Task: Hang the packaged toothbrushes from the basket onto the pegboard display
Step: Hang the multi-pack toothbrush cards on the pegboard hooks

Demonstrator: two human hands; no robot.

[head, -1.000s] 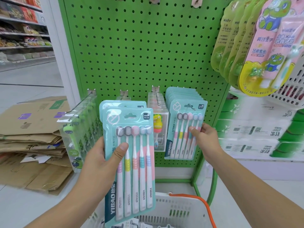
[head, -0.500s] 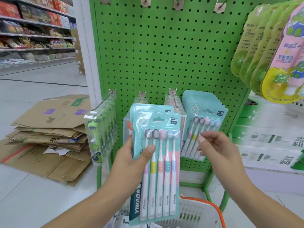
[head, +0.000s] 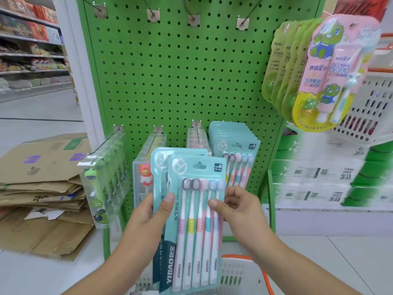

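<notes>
Both forearms reach up from the bottom corners and meet at centre frame. Left hand [head: 146, 218] grips the teal toothbrush packs [head: 191, 220], at least two stacked upright, thumb curled over the left edge of the front pack, other fingers hidden behind. Right hand [head: 240, 207] pinches the front pack's right edge, thumb on the face, fingers curled behind. Packs are held just in front of the green pegboard [head: 191, 71], above the white basket [head: 240, 273] with its orange rim. Hung teal packs [head: 236, 145] sit just behind and to the right on the lower row. Upper hooks [head: 242, 23] bare, wide open board below them. Flattened cardboard [head: 42, 188] on the floor at left.
</notes>
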